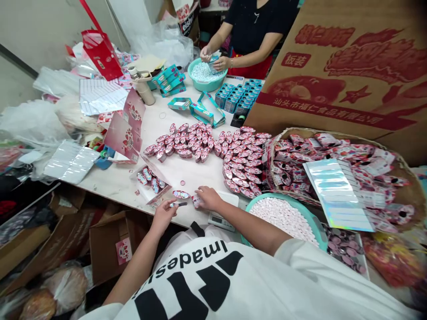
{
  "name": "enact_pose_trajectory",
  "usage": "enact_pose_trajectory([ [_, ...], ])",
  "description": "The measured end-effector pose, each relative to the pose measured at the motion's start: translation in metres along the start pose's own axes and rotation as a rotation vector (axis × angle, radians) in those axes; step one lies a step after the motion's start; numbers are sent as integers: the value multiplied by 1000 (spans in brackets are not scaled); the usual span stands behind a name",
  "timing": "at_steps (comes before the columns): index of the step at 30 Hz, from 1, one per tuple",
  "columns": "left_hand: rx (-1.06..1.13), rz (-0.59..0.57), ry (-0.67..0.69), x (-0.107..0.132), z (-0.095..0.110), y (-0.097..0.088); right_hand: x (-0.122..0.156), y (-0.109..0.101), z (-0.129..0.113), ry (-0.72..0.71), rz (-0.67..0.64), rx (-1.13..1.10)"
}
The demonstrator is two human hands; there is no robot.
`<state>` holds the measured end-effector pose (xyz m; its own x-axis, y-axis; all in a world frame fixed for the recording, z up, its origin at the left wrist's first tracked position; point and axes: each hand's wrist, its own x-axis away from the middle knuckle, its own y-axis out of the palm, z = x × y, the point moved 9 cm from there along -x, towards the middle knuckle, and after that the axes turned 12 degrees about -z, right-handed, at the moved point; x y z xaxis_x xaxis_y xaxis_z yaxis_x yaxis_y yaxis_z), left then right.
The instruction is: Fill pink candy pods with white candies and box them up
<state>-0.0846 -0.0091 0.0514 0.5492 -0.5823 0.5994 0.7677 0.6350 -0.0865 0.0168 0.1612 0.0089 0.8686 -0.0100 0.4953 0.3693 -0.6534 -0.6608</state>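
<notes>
Pinched in my left hand [163, 215] is a small narrow strip [181, 204], dark at its outer end. My right hand [208, 198] is closed around a small pink-and-white box [196, 201] at the table's near edge. Between and just beyond both hands lies another pink oval box [181, 194]. A small pink ring [182, 182] rests a little farther off. Left of the hands, an open pink display carton [153, 189] holds several of the oval boxes. A white scale [223, 220] sits partly under my right forearm.
Many pink boxes [242, 162] stand grouped on the table. At right are a teal basin [248, 240] of white candies, a filled basket [283, 133], silvery sticker sheets [336, 195] and a big cardboard box [333, 89]. Across the table, a co-worker's hands [215, 60] work over another basin [208, 86].
</notes>
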Motion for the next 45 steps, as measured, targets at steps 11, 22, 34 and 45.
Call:
enact_pose_trajectory([
  [11,-55,-92,-13,2,-4,-8,-12,20,1,-41,-127,-253],
  [22,-18,-254,-76,-14,-13,11,-7,-8,18,186,80,-469],
  [34,227,-370,-105,-30,-28,64,49,39,-4,201,388,-920],
  [45,-88,-83,29,-36,-48,49,53,46,20,400,476,-732],
])
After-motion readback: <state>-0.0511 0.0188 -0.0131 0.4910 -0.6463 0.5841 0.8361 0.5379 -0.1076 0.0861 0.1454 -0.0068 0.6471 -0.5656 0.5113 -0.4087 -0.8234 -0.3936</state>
